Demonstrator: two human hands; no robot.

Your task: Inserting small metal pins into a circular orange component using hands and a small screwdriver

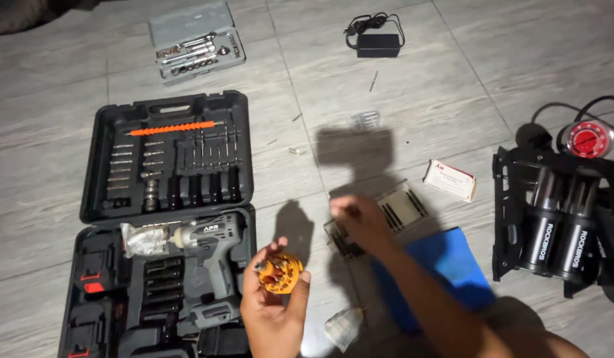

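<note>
My left hand (270,308) holds a round orange bit holder (280,272) with several small bits standing in it, just right of the open black drill case (101,166). My right hand (356,219) is blurred, its fingers pinched over a clear plastic bit box (403,205) on the floor; whether it grips anything I cannot tell. A grey cordless drill (210,248) lies in the lower half of the case. An orange flexible shaft (171,128) and rows of bits sit in the lid.
A blue cloth (453,262) lies under my right forearm. A small white carton (451,179) lies beyond it. A black floor pump with a red gauge (587,139) stands at right. A grey socket set (195,43) and a black power adapter (378,43) lie farther off on the tiled floor.
</note>
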